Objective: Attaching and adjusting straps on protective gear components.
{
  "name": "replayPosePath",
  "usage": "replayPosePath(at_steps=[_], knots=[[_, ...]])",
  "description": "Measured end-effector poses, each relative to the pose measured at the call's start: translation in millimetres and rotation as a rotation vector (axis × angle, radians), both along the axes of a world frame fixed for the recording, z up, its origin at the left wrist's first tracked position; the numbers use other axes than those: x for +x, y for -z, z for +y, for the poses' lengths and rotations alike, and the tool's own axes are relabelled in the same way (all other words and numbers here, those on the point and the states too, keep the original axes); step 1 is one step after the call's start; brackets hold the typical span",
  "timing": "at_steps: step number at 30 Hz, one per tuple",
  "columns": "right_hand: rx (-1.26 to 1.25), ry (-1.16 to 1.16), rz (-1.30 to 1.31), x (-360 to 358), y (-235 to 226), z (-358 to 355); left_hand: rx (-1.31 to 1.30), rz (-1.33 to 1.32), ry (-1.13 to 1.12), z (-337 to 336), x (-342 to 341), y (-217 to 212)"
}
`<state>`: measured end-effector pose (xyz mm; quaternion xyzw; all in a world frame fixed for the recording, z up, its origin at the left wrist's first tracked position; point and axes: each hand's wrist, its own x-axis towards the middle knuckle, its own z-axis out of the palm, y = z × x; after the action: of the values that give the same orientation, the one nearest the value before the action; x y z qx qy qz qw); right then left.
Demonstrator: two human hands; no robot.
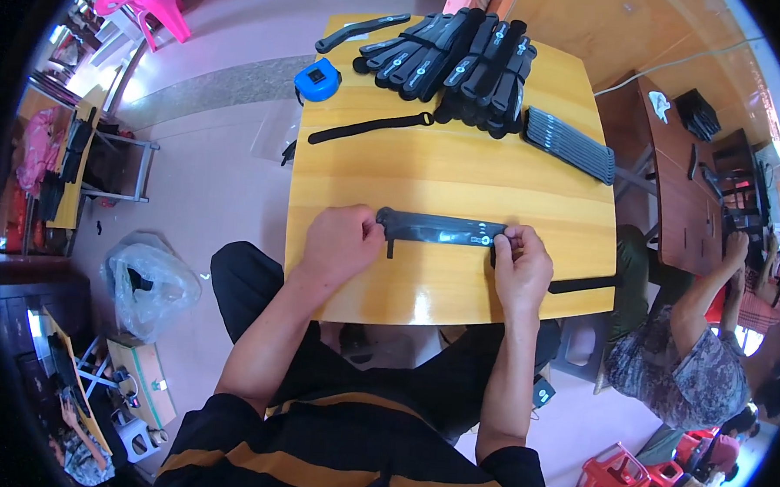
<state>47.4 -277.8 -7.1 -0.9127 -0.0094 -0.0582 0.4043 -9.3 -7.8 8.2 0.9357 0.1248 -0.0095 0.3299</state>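
Note:
A flat, glossy dark-grey strap (438, 229) with white print stretches across the near half of the table between my two hands. My left hand (345, 241) is closed at its left end, by a rounded black tip with a short black tail hanging down. Around the right end, my right hand (522, 256) is closed, thumb on top beside the print. Beyond the hands lies a single black strap (360, 131) with a ring at its right end. Another black strap (584, 285) lies just right of my right hand.
Banded bundles of black straps (424, 58) lie at the table's far side, with a blue tape measure (319, 80) and a loose strap (362, 32) to their left. A neat strap stack (570, 145) sits far right. A co-worker (685, 361) sits close on the right. A plastic bag (149, 287) rests on the floor.

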Motion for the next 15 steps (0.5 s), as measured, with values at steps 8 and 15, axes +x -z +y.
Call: replayPosePath(at_steps=[8,15], knots=[[-0.222,-0.014,-0.023,-1,-12,-2,0.02,-0.047,0.013,-1,-1,0],[-0.251,-0.254,-0.389,-24,-18,30,0.03,-0.008,0.058,2,3,0]])
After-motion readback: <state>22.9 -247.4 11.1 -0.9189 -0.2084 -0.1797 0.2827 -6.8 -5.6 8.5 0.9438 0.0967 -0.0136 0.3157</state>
